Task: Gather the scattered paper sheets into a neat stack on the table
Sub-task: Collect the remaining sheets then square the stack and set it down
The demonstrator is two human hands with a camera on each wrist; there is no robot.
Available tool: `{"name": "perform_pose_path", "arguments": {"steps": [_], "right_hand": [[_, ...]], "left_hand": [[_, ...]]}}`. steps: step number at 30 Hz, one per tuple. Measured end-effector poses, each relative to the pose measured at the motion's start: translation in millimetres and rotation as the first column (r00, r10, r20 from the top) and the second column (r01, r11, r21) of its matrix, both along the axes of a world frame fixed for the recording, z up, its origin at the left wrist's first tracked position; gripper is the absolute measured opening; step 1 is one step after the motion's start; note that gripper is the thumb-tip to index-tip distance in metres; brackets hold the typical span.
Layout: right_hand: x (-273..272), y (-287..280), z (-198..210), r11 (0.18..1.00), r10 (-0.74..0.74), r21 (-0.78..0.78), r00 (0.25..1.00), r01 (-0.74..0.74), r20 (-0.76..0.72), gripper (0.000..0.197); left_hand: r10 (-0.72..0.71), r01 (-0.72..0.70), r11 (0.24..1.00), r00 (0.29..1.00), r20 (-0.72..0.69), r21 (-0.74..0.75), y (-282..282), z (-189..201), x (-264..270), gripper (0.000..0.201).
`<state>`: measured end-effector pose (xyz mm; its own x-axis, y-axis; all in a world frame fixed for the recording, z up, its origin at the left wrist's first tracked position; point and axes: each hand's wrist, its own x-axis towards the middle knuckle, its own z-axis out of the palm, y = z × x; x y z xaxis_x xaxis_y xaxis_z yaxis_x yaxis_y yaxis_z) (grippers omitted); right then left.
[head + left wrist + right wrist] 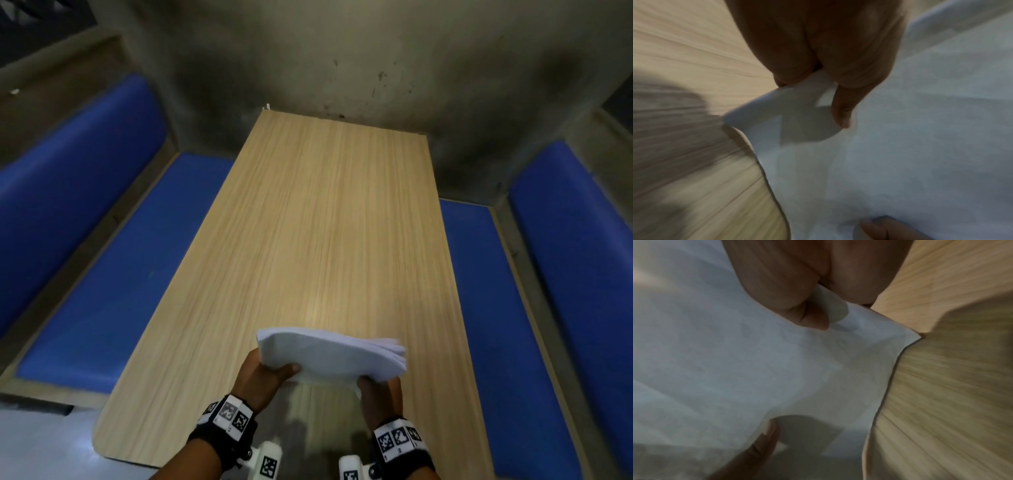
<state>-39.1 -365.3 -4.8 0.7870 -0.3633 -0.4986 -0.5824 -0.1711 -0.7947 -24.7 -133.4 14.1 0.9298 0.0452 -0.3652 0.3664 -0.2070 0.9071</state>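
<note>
Over the near end of a light wooden table (308, 222), held up off its surface: one bundle of white paper sheets (329, 356), bowed upward in the middle, its right-hand edges fanned so that separate sheets show; their number cannot be counted. Hidden or unclear: the underside of the bundle and the fingers beneath it in the head view; both wrist views are blurred, the table grain smeared into streaks, and each shows little beyond paper and part of a hand. Left hand (263, 377): grips the bundle's near left corner, thumb lying across the top sheet, fingers out of sight below; the left wrist view (818, 56) shows the corner pinched between thumb and fingers, with a fingertip of the other hand at the bottom edge. Right hand (378, 394): holds the near right corner, fingers curled over the paper's edge; the right wrist view (809, 293) shows the sheet pinched against the thumb. Both wrists carry black bands with black-and-white square markers, forearms cut off by the lower frame. Surroundings: blue padded benches (113, 274) along both long sides of the table, a stained grey wall (342, 61) at its far end
</note>
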Motion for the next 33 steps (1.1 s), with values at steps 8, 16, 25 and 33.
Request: {"name": "perform_pose_path", "arguments": {"steps": [8,16,25,33], "right_hand": [[-8,2,1,0.990,0.114,0.088,0.993,-0.112,-0.026,0.027],[15,-3,5,0.976,0.212,-0.027,0.975,-0.214,-0.059,0.039],[38,-5,-25,0.951,0.224,-0.156,0.944,-0.266,-0.243,0.047],[32,-8,-35,0.953,0.161,-0.216,0.960,-0.211,-0.229,0.058]], "left_hand": [[-0.026,0.022,0.999,0.991,-0.128,-0.033,-3,-2,-13,0.022],[-0.057,0.075,0.995,0.969,-0.242,0.068,-1,-13,28,0.049],[-0.015,0.098,0.963,0.949,-0.314,0.251,-11,-38,55,0.028],[0.002,0.099,0.923,0.965,-0.262,0.372,1,-52,49,0.035]]}}
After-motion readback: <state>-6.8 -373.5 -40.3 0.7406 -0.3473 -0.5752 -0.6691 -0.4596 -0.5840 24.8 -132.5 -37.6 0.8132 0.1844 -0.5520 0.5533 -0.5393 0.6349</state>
